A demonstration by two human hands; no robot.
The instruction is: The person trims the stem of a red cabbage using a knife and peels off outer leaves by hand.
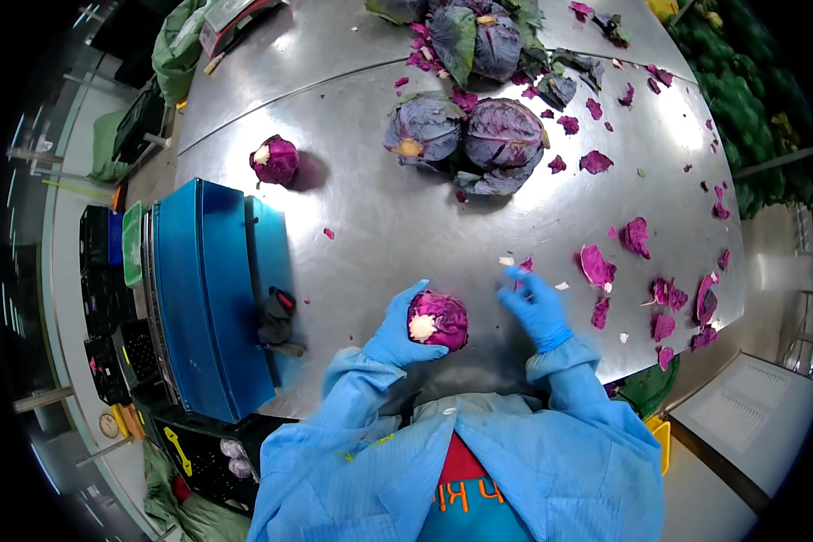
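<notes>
My left hand [397, 332], in a blue glove, is wrapped round the side of a trimmed red cabbage [444, 318]. Its pale cut stem end faces up and to the left. To the right of it, apart from the cabbage, my gloved right hand [537, 309] hovers over the table with fingers spread and nothing in them. Small purple and white leaf scraps [525, 266] lie by its fingertips. Farther up the steel table [361, 217] sit two untrimmed cabbages [506, 133] with dark outer leaves. Another trimmed cabbage [278, 161] stands alone at the upper left.
Torn purple leaves [596, 266] are scattered over the right side. More leafy cabbages [492, 45] are heaped at the far edge. A blue bin-like box [212, 307] borders the table's left, with a dark cloth-like item [276, 316] beside it. Black crates [203, 461] stand lower left.
</notes>
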